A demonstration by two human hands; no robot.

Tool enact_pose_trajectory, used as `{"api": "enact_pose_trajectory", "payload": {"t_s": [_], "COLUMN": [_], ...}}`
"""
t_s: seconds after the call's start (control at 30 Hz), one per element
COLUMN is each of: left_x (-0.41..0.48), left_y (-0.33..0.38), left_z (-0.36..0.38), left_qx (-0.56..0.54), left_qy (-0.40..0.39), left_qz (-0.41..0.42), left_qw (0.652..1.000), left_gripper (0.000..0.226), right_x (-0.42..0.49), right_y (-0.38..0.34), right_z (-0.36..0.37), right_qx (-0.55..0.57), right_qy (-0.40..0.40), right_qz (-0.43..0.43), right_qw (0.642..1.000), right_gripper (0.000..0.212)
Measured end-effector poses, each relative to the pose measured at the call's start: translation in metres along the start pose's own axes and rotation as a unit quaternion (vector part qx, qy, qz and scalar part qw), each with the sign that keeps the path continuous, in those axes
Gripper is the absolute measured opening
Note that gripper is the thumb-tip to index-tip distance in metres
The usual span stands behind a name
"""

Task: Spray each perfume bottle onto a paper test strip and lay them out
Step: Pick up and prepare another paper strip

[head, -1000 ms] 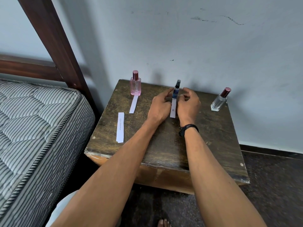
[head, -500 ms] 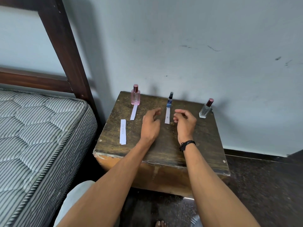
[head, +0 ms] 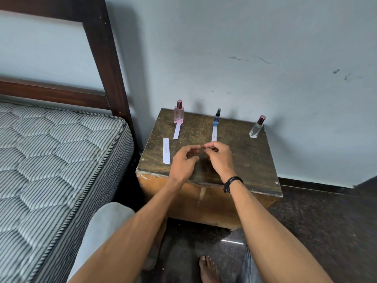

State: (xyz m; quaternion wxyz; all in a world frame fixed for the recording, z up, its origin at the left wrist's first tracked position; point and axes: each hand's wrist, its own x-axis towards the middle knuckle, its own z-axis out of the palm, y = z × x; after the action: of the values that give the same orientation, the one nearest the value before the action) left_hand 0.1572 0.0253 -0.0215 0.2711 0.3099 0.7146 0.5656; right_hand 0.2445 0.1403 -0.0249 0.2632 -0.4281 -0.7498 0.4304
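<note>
Three perfume bottles stand along the back of a worn wooden table (head: 251,160): a pink bottle (head: 178,112) at the left, a slim blue spray bottle (head: 217,117) in the middle, a clear bottle with a dark red cap (head: 257,127) at the right. One paper strip (head: 177,131) lies in front of the pink bottle, another strip (head: 214,134) in front of the blue one. A third, wider strip (head: 166,150) lies near the table's left edge. My left hand (head: 184,162) and my right hand (head: 219,157) hover over the table's middle, fingers loosely curled, fingertips close together, holding nothing.
A striped mattress (head: 51,170) on a dark wooden bed frame (head: 106,58) lies at the left. A pale wall (head: 265,58) rises right behind the table. My knee (head: 108,221) and bare foot (head: 208,268) are below on the dark floor.
Both hands have let go of the middle strip and drawn back from the blue bottle toward the table's middle. The camera has pulled back and risen.
</note>
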Motion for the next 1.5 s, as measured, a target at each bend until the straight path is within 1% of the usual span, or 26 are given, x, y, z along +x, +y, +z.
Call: {"api": "enact_pose_trajectory", "payload": {"t_s": [0.23, 0.33, 0.4, 0.47, 0.57, 0.67, 0.8, 0.9, 1.03, 1.27, 1.5], "left_x": [0.003, 0.011, 0.015, 0.02, 0.025, 0.028, 0.031, 0.033, 0.032, 0.033, 0.03], "left_y": [-0.005, -0.003, -0.001, -0.002, -0.006, -0.009, -0.011, -0.01, -0.01, -0.011, -0.011], "left_z": [-0.053, -0.069, -0.082, -0.099, -0.123, -0.136, -0.136, -0.131, -0.125, -0.123, -0.117], "left_qx": [-0.007, -0.009, 0.009, 0.058, 0.14, 0.191, 0.271, 0.3, 0.339, 0.372, 0.406], "left_qy": [0.085, 0.106, 0.117, 0.106, 0.063, 0.035, -0.003, -0.025, -0.041, -0.048, -0.057], "left_qz": [-0.037, -0.053, -0.058, -0.047, -0.036, -0.035, -0.021, -0.02, -0.015, -0.023, -0.014], "left_qw": [0.996, 0.993, 0.991, 0.992, 0.987, 0.98, 0.962, 0.954, 0.94, 0.927, 0.912], "left_gripper": [0.031, 0.032, 0.034, 0.034, 0.029, 0.03, 0.035, 0.041, 0.046, 0.054, 0.057], "right_x": [-0.01, -0.01, -0.011, -0.01, -0.009, -0.006, 0.002, 0.004, 0.004, 0.004, 0.002], "right_y": [-0.025, -0.04, -0.049, -0.054, -0.054, -0.05, -0.046, -0.043, -0.041, -0.039, -0.038], "right_z": [0.016, 0.025, 0.031, 0.036, 0.042, 0.048, 0.058, 0.066, 0.074, 0.077, 0.08], "right_qx": [-0.021, -0.036, -0.045, -0.06, -0.104, -0.137, -0.165, -0.19, -0.22, -0.242, -0.239], "right_qy": [-0.062, -0.087, -0.096, -0.104, -0.124, -0.153, -0.19, -0.203, -0.202, -0.199, -0.174], "right_qz": [-0.034, -0.066, -0.088, -0.107, -0.137, -0.15, -0.156, -0.15, -0.158, -0.164, -0.172], "right_qw": [0.997, 0.993, 0.99, 0.987, 0.977, 0.967, 0.955, 0.949, 0.941, 0.935, 0.94], "right_gripper": [0.024, 0.018, 0.012, 0.01, 0.013, 0.02, 0.034, 0.045, 0.052, 0.049, 0.043]}}
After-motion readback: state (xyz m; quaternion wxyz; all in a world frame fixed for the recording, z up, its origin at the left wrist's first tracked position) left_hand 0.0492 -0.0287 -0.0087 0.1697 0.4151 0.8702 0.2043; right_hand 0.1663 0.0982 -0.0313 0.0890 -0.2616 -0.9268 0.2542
